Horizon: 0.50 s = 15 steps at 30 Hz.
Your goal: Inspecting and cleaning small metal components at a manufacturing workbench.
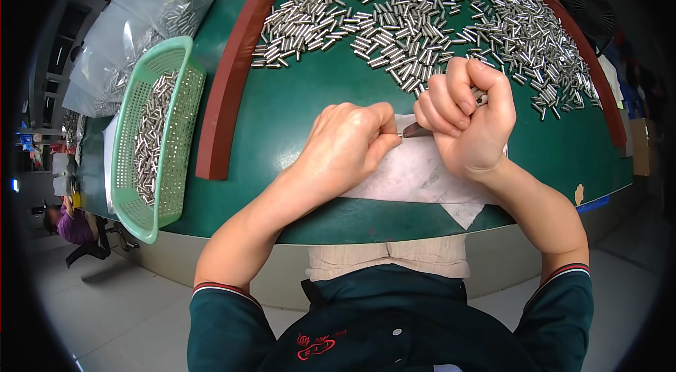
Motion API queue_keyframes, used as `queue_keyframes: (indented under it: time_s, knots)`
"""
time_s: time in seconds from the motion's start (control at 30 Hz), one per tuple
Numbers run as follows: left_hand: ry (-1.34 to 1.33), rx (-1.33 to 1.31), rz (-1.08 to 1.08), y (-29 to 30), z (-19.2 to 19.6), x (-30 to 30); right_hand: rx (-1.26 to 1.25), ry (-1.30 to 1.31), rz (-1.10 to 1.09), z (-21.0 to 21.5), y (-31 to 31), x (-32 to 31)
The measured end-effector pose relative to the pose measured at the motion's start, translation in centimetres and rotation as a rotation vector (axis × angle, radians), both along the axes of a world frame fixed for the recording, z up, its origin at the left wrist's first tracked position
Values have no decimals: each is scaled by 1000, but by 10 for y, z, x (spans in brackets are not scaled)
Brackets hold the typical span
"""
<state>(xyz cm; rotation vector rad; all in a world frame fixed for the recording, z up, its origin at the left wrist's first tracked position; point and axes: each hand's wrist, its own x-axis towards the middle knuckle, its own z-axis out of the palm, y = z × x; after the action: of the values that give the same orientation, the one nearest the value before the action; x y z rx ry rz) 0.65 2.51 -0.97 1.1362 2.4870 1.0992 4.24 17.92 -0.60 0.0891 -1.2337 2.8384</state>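
My left hand (345, 138) is closed in a pinch, thumb against fingers, over a white cloth. A small piece of a metal pin (401, 135) shows at its fingertips; the rest of the pin is hidden. My right hand (468, 115) is wrapped round a hand tool with a dark, blade-like metal tip (417, 131). That tip points left and lies close to the pin; I cannot tell whether they touch. Most of the tool's handle is hidden in the fist. The stained white cloth (405, 178) lies under both hands at the table's near edge.
Many loose metal pins (394, 41) cover the far part of the green table (267, 132), inside red-brown raised rails (236, 83). At left stands a green basket (186, 90) of pins. Behind it are clear plastic bags (134, 20) of pins. A dark fan (590, 9) stands far right.
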Motion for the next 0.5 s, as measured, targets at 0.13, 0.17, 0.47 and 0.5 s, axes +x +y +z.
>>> queue_keyframes:
  time_s: [0.13,0.17,0.47,0.5]
  knots:
    - [-4,-3,3,1,0,0,-10,-8,-4,-2,1,0]
    - [-5,-4,3,1,-1,0,-20,-12,-3,-2,1,0]
    - [-20,2,2,2,0,-1,-58,18,-9,-5,-2,1]
    - [-34,6,3,3,0,-1,-39,17,-16,-6,-3,1]
